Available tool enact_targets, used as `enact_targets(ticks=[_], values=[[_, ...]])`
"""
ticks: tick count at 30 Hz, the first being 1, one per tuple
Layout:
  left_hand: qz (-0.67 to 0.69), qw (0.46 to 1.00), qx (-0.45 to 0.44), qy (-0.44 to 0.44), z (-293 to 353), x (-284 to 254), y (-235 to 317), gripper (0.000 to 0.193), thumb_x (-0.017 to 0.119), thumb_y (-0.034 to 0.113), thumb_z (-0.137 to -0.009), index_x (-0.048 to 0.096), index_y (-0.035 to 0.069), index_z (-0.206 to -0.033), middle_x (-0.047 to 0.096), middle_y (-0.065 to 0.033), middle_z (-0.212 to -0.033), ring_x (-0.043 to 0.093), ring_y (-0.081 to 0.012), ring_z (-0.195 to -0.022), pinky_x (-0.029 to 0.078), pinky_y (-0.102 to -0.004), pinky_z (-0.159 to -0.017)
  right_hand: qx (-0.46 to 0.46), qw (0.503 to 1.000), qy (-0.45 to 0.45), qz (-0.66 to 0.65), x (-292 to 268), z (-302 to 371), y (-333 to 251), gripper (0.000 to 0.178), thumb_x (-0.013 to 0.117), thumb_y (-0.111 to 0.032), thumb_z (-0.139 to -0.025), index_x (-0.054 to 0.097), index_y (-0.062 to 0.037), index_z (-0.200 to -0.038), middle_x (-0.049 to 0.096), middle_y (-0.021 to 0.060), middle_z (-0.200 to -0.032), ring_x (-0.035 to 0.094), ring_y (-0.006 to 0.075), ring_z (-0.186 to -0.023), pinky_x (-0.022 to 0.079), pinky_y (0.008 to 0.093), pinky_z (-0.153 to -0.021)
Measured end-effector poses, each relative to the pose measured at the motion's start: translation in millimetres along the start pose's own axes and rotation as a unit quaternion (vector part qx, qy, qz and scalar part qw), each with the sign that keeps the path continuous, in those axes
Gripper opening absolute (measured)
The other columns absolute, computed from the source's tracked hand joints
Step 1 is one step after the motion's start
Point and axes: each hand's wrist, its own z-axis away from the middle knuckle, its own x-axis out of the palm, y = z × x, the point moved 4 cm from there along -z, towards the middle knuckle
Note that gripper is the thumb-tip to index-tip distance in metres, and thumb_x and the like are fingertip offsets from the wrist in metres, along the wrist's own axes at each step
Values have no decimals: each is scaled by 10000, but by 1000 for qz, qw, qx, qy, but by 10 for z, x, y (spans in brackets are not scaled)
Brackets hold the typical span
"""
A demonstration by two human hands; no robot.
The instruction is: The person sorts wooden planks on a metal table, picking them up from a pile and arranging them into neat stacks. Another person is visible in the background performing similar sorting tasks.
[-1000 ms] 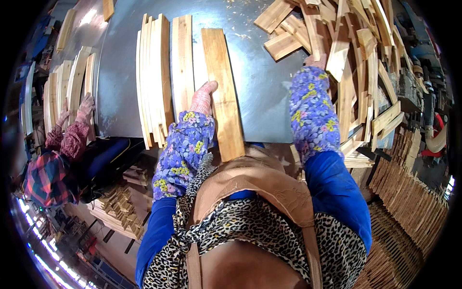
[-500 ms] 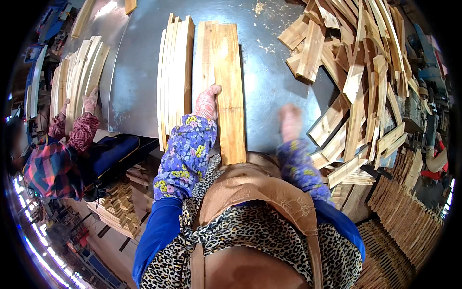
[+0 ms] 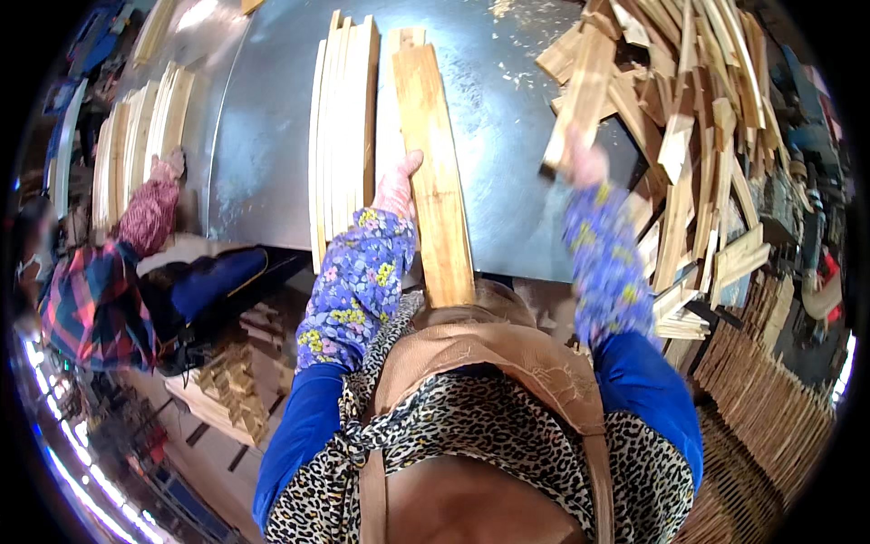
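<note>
My left hand (image 3: 397, 188), in a pale knitted glove, is closed on the left edge of a long wooden board (image 3: 437, 172), its thumb against the edge. The board lies slightly tilted on the metal table, its near end at my apron. Another pale board (image 3: 406, 38) shows partly behind it. Beside my left hand stands a row of narrow wooden strips (image 3: 343, 136). At the right, my right hand (image 3: 587, 163), blurred by motion, grips the near end of a shorter wooden board (image 3: 582, 86) at the edge of a loose pile.
A jumbled pile of wooden pieces (image 3: 698, 118) covers the right side of the metal table (image 3: 272, 136). At the left, a co-worker's gloved hand (image 3: 166, 169) touches upright strips (image 3: 136, 127). Stacked wood (image 3: 761, 363) stands low at the right, with another stack (image 3: 222, 390) below left.
My right hand has moved right and away from me to the pile and taken hold of a board, which has shifted nearer. The board at my left hand has tilted, its far end leftward.
</note>
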Motion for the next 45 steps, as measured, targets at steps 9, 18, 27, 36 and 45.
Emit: enact_targets(ticks=[9, 18, 27, 36, 45], values=[[-320, 927, 190, -53, -661, -64, -294, 699, 624, 346, -1034, 468, -87, -1561, 611, -261, -1466, 629, -356, -1308, 507, -459, -1125, 53, 961, -94, 254, -535, 2468, 1574, 451, 837, -361, -975, 707, -9, -1225, 802, 180, -1118, 752, 244, -1051, 576, 395, -928], [-366, 921, 122, 55, 24, 142, 129, 759, 627, 328, -1001, 421, -94, -1597, 607, -263, -1448, 635, -351, -1276, 516, -462, -1110, 33, 984, -106, -139, 268, 1824, 1735, 502, 777, -283, -1026, 631, -5, -1417, 742, 225, -1282, 706, 265, -1154, 540, 387, -1034], [-64, 990, 123, -38, -317, 127, 452, 520, 638, 244, -1082, 545, 49, -1554, 656, -203, -1460, 617, -426, -1336, 498, -613, -1159, -100, 969, -209, -88, 944, 1445, 636, 849, 784, -462, -1002, 442, -11, -1635, 565, 218, -1605, 542, 305, -1469, 466, 436, -1192], [-148, 977, 79, -130, -218, 119, -231, 449, 604, 398, -1061, 709, 47, -1319, 779, -89, -1196, 739, -186, -1061, 585, -352, -964, 24, 938, -265, -222, 1042, 1833, 458, 617, 761, -204, -1052, 524, 64, -1555, 696, 140, -1410, 641, 210, -1291, 504, 362, -1136], [-280, 941, 148, -120, -150, -253, -709, 603, 760, 243, -979, 582, -86, -1452, 723, -202, -1328, 695, -294, -1212, 509, -403, -1125, -153, 958, -82, 226, 667, 754, 374, 944, 748, -610, -956, 476, 23, -1601, 676, 280, -1408, 622, 428, -1358, 476, 488, -1165]])
